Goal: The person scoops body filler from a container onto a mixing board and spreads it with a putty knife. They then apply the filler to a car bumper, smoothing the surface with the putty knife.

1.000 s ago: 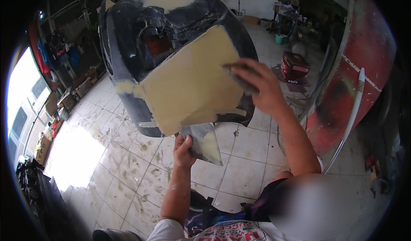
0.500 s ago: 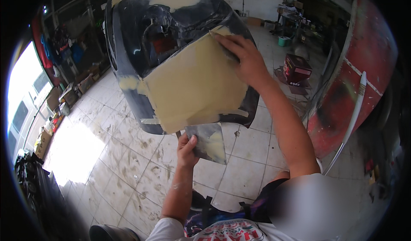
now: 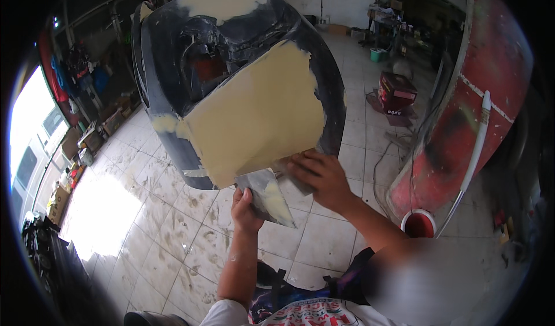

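Observation:
A dark car bumper (image 3: 330, 89) stands in front of me, with a broad coat of pale yellow filler (image 3: 260, 115) over its near face. My left hand (image 3: 245, 211) grips a flat grey mixing plate (image 3: 267, 196) smeared with the same filler, just below the bumper's lower edge. In my right hand (image 3: 324, 178) is a flat grey putty spreader (image 3: 296, 178), its edge at the bottom of the coat, close to the plate's right side. The right fingers lie across the spreader and hide part of it.
To the right stands a red body panel (image 3: 445, 146) with a white tube (image 3: 477, 138) leaning on it. A bucket, red inside (image 3: 418, 225), sits at its foot. Behind is a dark red box (image 3: 398, 90). Boxes (image 3: 91, 134) line the left wall on the tiled floor.
My right hand has swept from the coat's upper right corner down to its bottom edge with the spreader. The filler's right border now shows. The left hand and plate have shifted slightly.

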{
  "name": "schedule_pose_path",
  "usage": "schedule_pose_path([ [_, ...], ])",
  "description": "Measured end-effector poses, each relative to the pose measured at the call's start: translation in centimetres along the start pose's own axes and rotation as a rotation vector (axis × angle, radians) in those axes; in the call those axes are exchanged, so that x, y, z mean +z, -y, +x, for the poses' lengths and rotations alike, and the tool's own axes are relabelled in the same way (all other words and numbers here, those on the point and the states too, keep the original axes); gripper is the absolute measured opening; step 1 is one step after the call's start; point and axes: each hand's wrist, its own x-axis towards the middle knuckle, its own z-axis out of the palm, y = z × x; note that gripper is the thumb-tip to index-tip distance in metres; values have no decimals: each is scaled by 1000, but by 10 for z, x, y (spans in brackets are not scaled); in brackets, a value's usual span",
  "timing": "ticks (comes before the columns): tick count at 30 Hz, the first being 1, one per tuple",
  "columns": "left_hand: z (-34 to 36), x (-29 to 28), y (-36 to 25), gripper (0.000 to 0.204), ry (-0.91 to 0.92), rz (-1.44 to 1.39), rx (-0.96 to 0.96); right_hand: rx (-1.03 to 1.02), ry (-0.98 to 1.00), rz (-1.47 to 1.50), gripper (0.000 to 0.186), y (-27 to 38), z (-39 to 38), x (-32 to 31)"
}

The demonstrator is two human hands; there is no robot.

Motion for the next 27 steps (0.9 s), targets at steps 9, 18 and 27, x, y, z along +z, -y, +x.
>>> schedule_pose_path([
  [9,1,-10,4,49,25,39,-40,194,-168,254,55,-130,142,-74],
  [18,0,-8,1,50,18,89,-51,122,-141,163,67,-129,132,-46],
  [27,-1,6,4,53,-63,70,14,226,-172,78,84,-4,-32,54],
])
